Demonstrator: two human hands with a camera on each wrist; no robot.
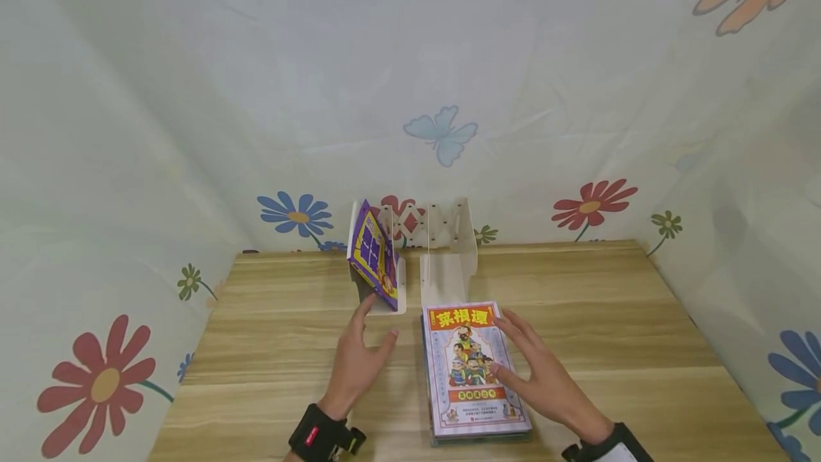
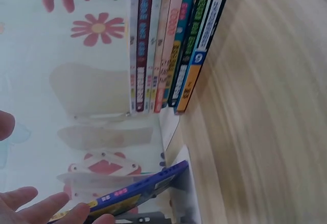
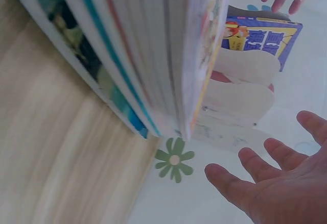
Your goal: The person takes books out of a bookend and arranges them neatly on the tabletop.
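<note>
A stack of several books (image 1: 471,376) lies on the table, a red-and-white cover with cartoon figures on top. My right hand (image 1: 545,380) hovers at the stack's right edge, fingers spread and relaxed, thumb over the cover. To the stack's left, my left hand (image 1: 359,362) is held with fingers apart, gripping nothing. Just beyond its fingertips a purple-and-yellow book (image 1: 375,255) leans in the left end of a white expandable book rack (image 1: 445,276). Coloured spines (image 2: 168,45) of the stack face the left wrist camera; pale page edges (image 3: 138,45) face the right one.
The wooden table (image 1: 596,319) extends to both sides of the stack. Behind the rack hangs a pale curtain (image 1: 321,91) printed with flowers and butterflies. The rack's folding lattice (image 1: 410,223) stands along the table's back edge.
</note>
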